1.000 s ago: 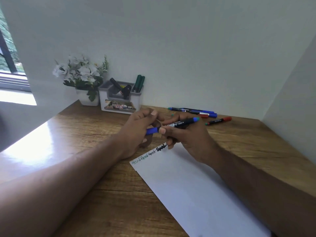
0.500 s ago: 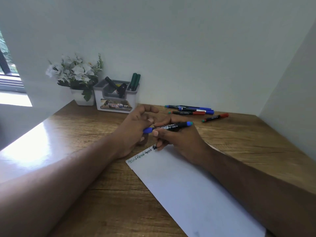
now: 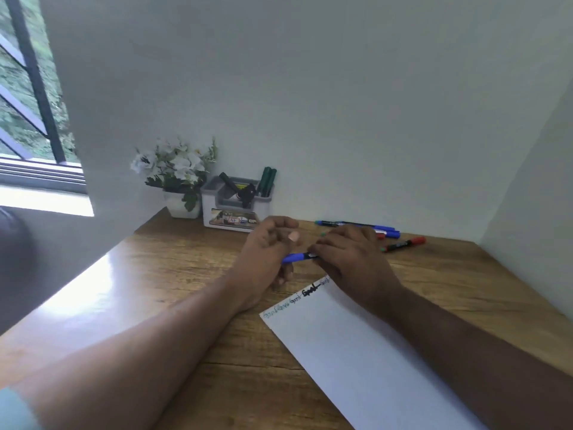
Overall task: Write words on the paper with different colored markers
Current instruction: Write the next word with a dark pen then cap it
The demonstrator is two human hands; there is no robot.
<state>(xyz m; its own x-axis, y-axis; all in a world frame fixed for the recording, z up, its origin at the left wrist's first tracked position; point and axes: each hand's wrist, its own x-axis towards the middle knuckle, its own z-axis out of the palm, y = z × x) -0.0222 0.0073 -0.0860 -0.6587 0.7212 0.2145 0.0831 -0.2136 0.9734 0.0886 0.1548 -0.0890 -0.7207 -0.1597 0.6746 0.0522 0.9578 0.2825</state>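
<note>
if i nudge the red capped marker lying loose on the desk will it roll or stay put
The red-capped marker looks round-barrelled and lies free on the smooth wooden desk, so a sideways nudge would probably make it roll. Pushed along its length, it would more likely slide. It looks slim and rigid, so probably light and easy to pinch up.
</note>
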